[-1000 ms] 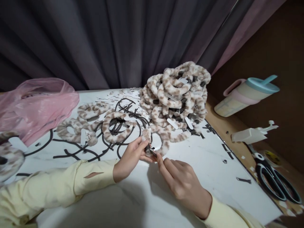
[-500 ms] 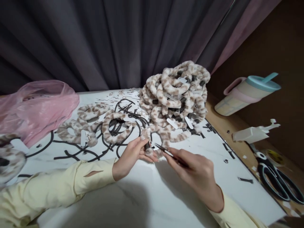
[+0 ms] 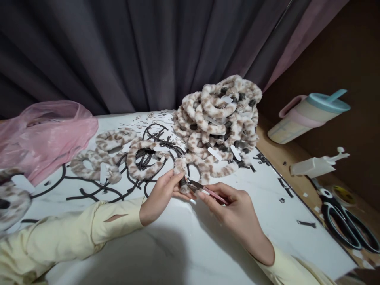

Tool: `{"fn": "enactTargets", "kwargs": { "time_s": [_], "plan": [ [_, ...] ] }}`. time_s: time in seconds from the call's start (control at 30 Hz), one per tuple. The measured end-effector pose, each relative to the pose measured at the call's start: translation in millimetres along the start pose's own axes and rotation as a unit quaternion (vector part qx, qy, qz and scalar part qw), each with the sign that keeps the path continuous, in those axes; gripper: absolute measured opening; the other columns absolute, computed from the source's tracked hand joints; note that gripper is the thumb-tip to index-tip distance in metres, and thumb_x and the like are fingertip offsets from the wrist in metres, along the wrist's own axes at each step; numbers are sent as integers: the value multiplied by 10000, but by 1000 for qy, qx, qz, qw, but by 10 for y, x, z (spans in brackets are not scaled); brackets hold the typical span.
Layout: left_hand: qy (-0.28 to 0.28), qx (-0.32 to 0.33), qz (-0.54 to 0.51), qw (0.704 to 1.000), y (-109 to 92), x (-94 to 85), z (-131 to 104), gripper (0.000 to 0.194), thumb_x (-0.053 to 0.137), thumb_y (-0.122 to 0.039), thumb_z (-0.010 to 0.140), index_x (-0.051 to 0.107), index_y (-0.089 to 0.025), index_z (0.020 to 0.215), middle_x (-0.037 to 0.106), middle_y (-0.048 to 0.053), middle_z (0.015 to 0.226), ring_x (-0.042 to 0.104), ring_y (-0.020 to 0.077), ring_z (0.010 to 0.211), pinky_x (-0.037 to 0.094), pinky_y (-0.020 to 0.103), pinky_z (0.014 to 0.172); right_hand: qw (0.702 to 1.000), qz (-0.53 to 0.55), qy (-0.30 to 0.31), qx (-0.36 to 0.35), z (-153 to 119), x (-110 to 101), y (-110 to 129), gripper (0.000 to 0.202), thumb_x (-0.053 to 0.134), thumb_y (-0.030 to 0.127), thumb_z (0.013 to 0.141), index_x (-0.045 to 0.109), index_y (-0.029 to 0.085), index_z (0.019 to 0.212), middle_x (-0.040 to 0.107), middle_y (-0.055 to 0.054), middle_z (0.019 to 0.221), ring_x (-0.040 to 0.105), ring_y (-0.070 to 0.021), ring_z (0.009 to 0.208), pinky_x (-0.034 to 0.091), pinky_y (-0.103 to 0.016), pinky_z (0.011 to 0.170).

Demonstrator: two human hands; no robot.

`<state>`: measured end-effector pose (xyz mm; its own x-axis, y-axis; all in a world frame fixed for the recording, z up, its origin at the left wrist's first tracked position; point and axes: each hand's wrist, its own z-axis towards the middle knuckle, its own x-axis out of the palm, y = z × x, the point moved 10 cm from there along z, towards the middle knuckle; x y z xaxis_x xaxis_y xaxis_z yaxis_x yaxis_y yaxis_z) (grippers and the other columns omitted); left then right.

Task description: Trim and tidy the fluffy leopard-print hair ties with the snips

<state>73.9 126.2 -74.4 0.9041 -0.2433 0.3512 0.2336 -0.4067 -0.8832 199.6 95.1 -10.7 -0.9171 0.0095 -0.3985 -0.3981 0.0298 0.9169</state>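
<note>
My left hand [image 3: 164,194] is closed around the end of a spotted plush strap [image 3: 179,164], pinching it near a dark band [image 3: 183,185]. The rest of that strap curves away toward the pile. In my right hand [image 3: 234,204] is a pair of small pliers [image 3: 212,193] with reddish handles and dark slim jaws. Their tips are spread a little and meet the strap's end beside my left fingertips. Whether the jaws grip a metal part there is too small to tell. More plush straps with white tabs lie left of my hand, among them a looped one [image 3: 132,160].
A tall heap of plush straps [image 3: 213,114] stands at the back. Black cords [image 3: 97,194] sprawl across the white table [image 3: 142,253]. A pink plastic bag [image 3: 59,130] lies left. Along the right are a tumbler [image 3: 299,118], a white bottle [image 3: 314,167] and large scissors [image 3: 341,219].
My right hand has shifted slightly left and turned, bringing the plier tips up to the strap's end. The jaws now show spread apart. My left hand has stayed almost in place.
</note>
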Motion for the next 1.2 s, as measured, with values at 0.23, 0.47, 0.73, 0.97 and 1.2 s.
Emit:
{"fn": "enactTargets", "kwargs": {
  "time_s": [0.23, 0.47, 0.73, 0.97, 1.2],
  "plan": [
    [8, -10, -13, 1000, 37, 9, 0, 226, 528, -370, 826, 487, -148, 823, 649, 30, 723, 677, 184, 657, 555, 264, 590, 998, -41, -8, -39, 5, -6, 55, 211, 611, 317, 752, 655, 119, 694, 563, 9, 502, 395, -69, 431, 311, -173, 402],
    [5, -20, -29, 999, 49, 12, 16, 226, 535, -366, 816, 490, -145, 818, 641, 26, 652, 673, 183, 611, 544, 258, 577, 999, -32, -17, -33, 13, -49, 46, 207, 619, 321, 741, 673, 124, 774, 607, -8, 557, 479, -89, 462, 382, -178, 438],
    [11, -17, -13, 1000, 30, 17, -5, 227, 526, -372, 819, 482, -149, 809, 638, 33, 676, 675, 196, 603, 543, 272, 571, 992, -73, 26, -98, 26, 14, 125, 227, 605, 239, 737, 703, 138, 915, 683, -48, 685, 576, -119, 527, 473, -203, 499],
    [13, -23, -9, 1000, 22, 30, -2, 274, 528, -413, 808, 474, -145, 834, 647, 49, 673, 679, 216, 620, 540, 291, 592, 932, -222, -74, -277, -165, -148, 450, 235, 557, 231, 817, 666, 88, 969, 543, 7, 525, 445, -67, 426, 387, -167, 445],
    [2, 13, 12, 1000, -41, 19, -27, 246, 550, -404, 805, 501, -164, 802, 621, 8, 707, 667, 178, 638, 543, 267, 598, 966, -179, -20, -188, -65, -56, 297, 237, 576, 262, 793, 695, 78, 704, 496, 23, 425, 369, -48, 379, 294, -156, 370]
  ]
}}
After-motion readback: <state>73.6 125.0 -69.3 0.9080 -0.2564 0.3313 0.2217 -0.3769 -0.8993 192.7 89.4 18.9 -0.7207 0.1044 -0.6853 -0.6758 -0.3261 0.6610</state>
